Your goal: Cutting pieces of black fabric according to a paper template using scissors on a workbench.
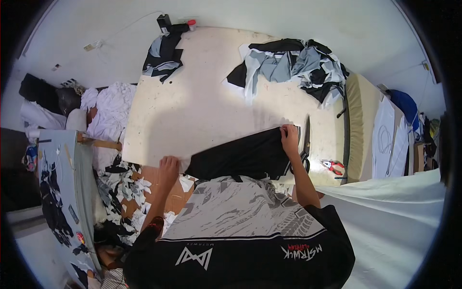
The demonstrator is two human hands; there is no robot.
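A long black fabric piece point(238, 156) lies along the front of the pale table point(202, 106), with a pale strip point(184, 165) at its left end. My left hand point(168, 168) is at that end, fingers curled and together on the pale strip. My right hand point(289, 140) pinches the upper right corner of the black fabric. Just right of that hand lie large black scissors point(306, 144), partly behind my forearm, and red-handled pliers point(333, 166).
Piles of black, grey and white cloth point(288, 67) and a smaller pile point(162, 53) lie at the back. Offcuts point(132, 188) cover the floor at left, beside a grey-blue board point(62, 188). A padded beige edge point(356, 125) and white sheets point(390, 139) are at right.
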